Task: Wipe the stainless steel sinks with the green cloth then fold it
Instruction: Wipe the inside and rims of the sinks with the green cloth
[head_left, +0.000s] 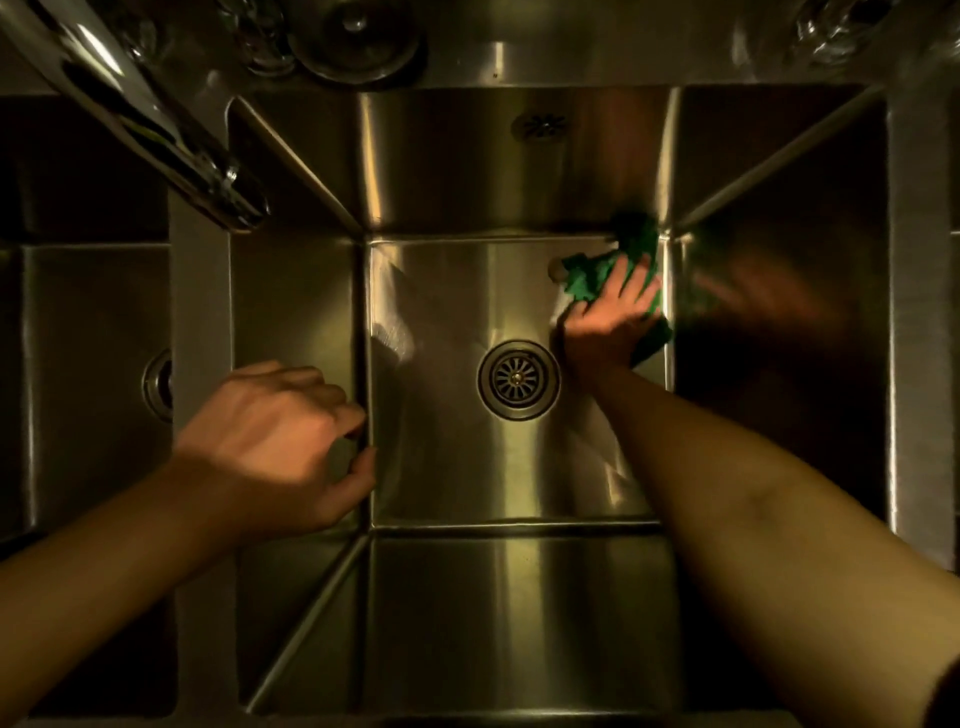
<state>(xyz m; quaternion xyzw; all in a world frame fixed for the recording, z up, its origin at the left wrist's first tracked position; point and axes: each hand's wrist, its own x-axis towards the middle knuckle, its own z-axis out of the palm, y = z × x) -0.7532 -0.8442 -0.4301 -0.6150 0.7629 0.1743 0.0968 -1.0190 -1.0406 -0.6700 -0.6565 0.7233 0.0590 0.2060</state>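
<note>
The right hand (605, 325) presses green cloth (583, 279) onto the sink (441, 447) floor.

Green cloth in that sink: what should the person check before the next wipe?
1. Green cloth under right hand: ok, fingers spread flat on it.
2. Cloth off the drain: ok, apart from it.
3. Left hand clear of the wiping path: ok, at the left wall of the sink, holding nothing.
4. Faucet not running: ok, no stream shows.
5. Other sink wiped: cannot tell.
6. Cloth folded: not ok, bunched.
</note>
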